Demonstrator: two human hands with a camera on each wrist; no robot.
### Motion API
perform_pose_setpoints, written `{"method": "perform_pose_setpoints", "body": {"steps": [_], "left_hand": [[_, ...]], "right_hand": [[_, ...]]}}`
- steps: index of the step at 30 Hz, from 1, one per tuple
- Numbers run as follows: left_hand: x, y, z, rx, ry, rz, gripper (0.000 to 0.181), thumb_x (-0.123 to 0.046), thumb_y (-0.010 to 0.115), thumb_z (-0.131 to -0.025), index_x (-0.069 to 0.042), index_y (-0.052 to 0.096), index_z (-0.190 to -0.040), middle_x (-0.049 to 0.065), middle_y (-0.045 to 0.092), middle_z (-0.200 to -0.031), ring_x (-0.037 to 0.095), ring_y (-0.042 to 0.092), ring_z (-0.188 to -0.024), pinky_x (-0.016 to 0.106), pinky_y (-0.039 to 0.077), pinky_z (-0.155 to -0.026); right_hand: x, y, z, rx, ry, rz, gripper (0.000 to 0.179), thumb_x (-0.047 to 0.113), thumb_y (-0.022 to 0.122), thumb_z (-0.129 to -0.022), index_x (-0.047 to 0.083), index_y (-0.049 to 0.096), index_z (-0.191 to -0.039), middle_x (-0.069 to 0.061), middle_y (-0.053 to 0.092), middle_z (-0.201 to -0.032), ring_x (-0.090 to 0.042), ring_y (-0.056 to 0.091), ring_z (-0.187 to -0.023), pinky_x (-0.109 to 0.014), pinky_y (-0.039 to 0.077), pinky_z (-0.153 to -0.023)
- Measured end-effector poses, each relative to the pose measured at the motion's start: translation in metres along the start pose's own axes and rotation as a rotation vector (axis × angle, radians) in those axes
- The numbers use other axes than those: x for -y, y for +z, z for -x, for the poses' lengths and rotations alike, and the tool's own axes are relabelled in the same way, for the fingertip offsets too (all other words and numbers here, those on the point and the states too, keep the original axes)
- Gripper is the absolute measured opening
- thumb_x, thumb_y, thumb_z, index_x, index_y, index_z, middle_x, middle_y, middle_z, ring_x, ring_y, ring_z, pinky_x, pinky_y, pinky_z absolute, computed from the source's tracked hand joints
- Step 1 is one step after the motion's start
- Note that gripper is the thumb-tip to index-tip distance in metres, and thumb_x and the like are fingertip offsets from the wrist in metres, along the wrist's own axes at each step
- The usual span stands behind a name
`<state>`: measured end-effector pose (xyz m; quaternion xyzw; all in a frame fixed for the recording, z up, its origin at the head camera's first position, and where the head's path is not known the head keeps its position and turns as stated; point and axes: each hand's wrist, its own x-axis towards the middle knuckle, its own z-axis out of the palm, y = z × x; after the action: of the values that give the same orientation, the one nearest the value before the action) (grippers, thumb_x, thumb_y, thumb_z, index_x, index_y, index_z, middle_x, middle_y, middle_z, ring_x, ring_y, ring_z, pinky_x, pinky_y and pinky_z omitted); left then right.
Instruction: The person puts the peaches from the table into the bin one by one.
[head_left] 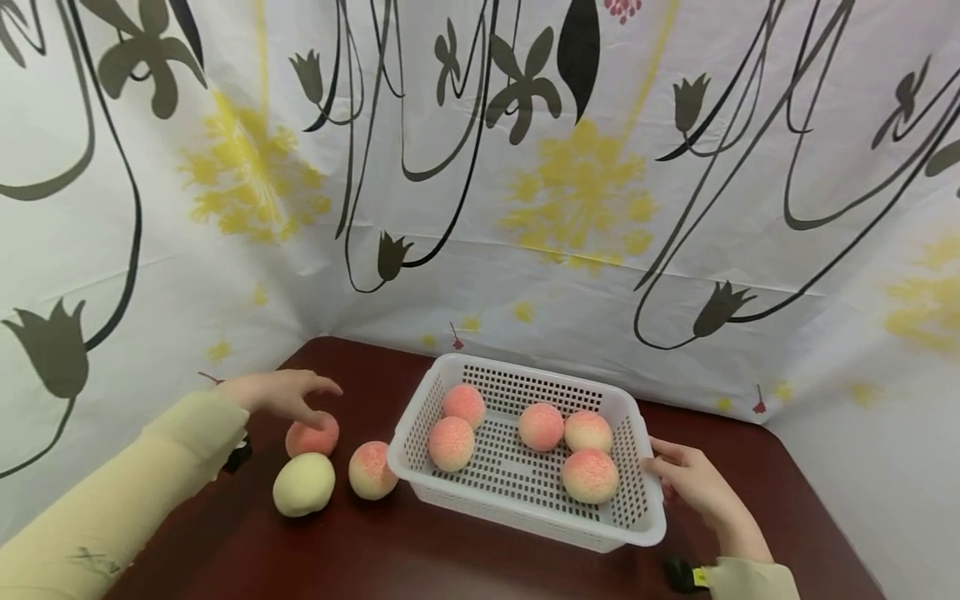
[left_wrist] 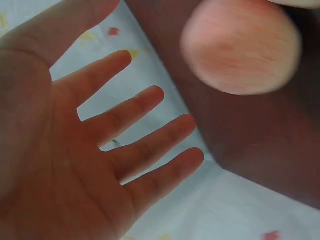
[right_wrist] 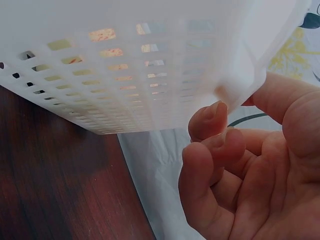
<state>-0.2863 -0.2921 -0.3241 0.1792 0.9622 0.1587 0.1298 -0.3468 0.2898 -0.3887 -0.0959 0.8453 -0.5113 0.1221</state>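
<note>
My left hand [head_left: 282,395] hovers with fingers spread over a pink peach [head_left: 312,435] at the left of the table. In the left wrist view its palm is bare and the peach [left_wrist: 241,47] lies beyond the fingertips. My right hand [head_left: 693,483] grips the right end of a white plastic basket [head_left: 517,518], thumb at the rim and fingers curled beneath it, as the right wrist view shows. Inside the basket are two peaches on the left, one of them this peach [head_left: 451,443], and three on the right, including this peach [head_left: 590,476].
A pale yellow peach [head_left: 303,484] and a pink-and-yellow peach [head_left: 372,470] lie between my left hand and the basket. The dark red table [head_left: 360,550] meets a white patterned cloth [head_left: 465,208] at the back and sides.
</note>
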Motion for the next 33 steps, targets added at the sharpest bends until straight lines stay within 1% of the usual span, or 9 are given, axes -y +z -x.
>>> {"method": "perform_pose_setpoints", "body": {"steps": [3, 6, 9, 12, 16, 19, 25, 29, 33], "left_hand": [[0.016, 0.013, 0.008, -0.013, 0.002, 0.057, 0.061, -0.031, 0.073, -0.084, 0.001, 0.055, -0.132, 0.024, 0.054, -0.128, 0.045, 0.048, -0.119, 0.054, 0.042, -0.092], [0.023, 0.026, 0.004, 0.006, 0.008, 0.118, 0.062, -0.033, 0.073, -0.085, 0.002, 0.054, -0.132, 0.024, 0.055, -0.126, 0.044, 0.050, -0.117, 0.054, 0.043, -0.090], [0.030, 0.035, 0.006, 0.021, -0.019, 0.161, 0.062, -0.035, 0.071, -0.087, 0.002, 0.054, -0.133, 0.023, 0.056, -0.125, 0.045, 0.050, -0.116, 0.056, 0.042, -0.090], [0.035, 0.039, 0.008, 0.021, -0.051, 0.160, 0.062, -0.037, 0.070, -0.086, 0.002, 0.054, -0.132, 0.023, 0.056, -0.125, 0.046, 0.050, -0.116, 0.057, 0.042, -0.089], [0.039, 0.038, 0.002, 0.020, -0.072, 0.177, 0.064, -0.037, 0.072, -0.084, 0.001, 0.054, -0.132, 0.022, 0.056, -0.125, 0.043, 0.051, -0.115, 0.055, 0.043, -0.086], [0.041, 0.037, -0.004, 0.030, -0.058, 0.191, 0.062, -0.035, 0.073, -0.084, 0.001, 0.053, -0.131, 0.020, 0.058, -0.123, 0.038, 0.054, -0.110, 0.051, 0.044, -0.084], [0.049, 0.037, -0.006, 0.027, -0.039, 0.148, 0.061, -0.036, 0.075, -0.082, 0.000, 0.056, -0.129, 0.015, 0.059, -0.120, 0.037, 0.054, -0.110, 0.051, 0.044, -0.084], [0.052, 0.032, -0.009, 0.001, -0.009, 0.115, 0.059, -0.035, 0.075, -0.081, 0.000, 0.058, -0.125, 0.014, 0.060, -0.117, 0.035, 0.056, -0.106, 0.050, 0.045, -0.082], [0.047, 0.016, -0.013, -0.062, 0.043, 0.104, 0.054, -0.029, 0.075, -0.079, -0.001, 0.059, -0.122, 0.011, 0.062, -0.111, 0.025, 0.058, -0.095, 0.042, 0.047, -0.074]], "right_hand": [[0.001, 0.002, -0.002, 0.006, 0.004, 0.007, 0.063, 0.019, 0.059, -0.095, -0.007, 0.033, -0.147, -0.004, 0.052, -0.063, -0.017, 0.048, -0.055, -0.034, 0.046, -0.054], [-0.006, 0.000, 0.004, 0.000, 0.019, -0.002, 0.062, 0.018, 0.059, -0.095, -0.007, 0.034, -0.146, -0.003, 0.050, -0.062, -0.016, 0.045, -0.053, -0.034, 0.045, -0.052], [-0.008, 0.004, 0.003, 0.011, -0.001, -0.021, 0.061, 0.017, 0.060, -0.095, -0.007, 0.035, -0.145, -0.004, 0.050, -0.062, -0.016, 0.044, -0.053, -0.034, 0.044, -0.051], [-0.007, 0.006, 0.000, 0.018, -0.026, -0.041, 0.060, 0.017, 0.060, -0.094, -0.006, 0.037, -0.145, -0.005, 0.050, -0.061, -0.016, 0.044, -0.053, -0.034, 0.044, -0.052], [-0.005, 0.003, -0.001, -0.002, -0.041, -0.050, 0.058, 0.015, 0.059, -0.095, -0.005, 0.038, -0.145, -0.004, 0.052, -0.063, -0.018, 0.045, -0.054, -0.034, 0.045, -0.053], [-0.005, 0.000, -0.001, -0.007, -0.053, -0.050, 0.057, 0.014, 0.058, -0.095, -0.006, 0.038, -0.145, -0.005, 0.054, -0.064, -0.019, 0.045, -0.054, -0.035, 0.045, -0.052], [-0.003, 0.001, 0.000, 0.010, -0.074, -0.077, 0.057, 0.014, 0.059, -0.095, -0.005, 0.038, -0.145, -0.006, 0.050, -0.062, -0.018, 0.042, -0.050, -0.035, 0.043, -0.049], [-0.002, 0.003, 0.002, 0.013, -0.072, -0.097, 0.058, 0.015, 0.059, -0.095, -0.005, 0.038, -0.145, -0.007, 0.048, -0.060, -0.018, 0.040, -0.049, -0.035, 0.043, -0.048], [-0.002, 0.001, 0.004, 0.004, -0.067, -0.088, 0.058, 0.014, 0.059, -0.095, -0.004, 0.038, -0.145, -0.005, 0.051, -0.060, -0.017, 0.040, -0.048, -0.035, 0.044, -0.047]]}}
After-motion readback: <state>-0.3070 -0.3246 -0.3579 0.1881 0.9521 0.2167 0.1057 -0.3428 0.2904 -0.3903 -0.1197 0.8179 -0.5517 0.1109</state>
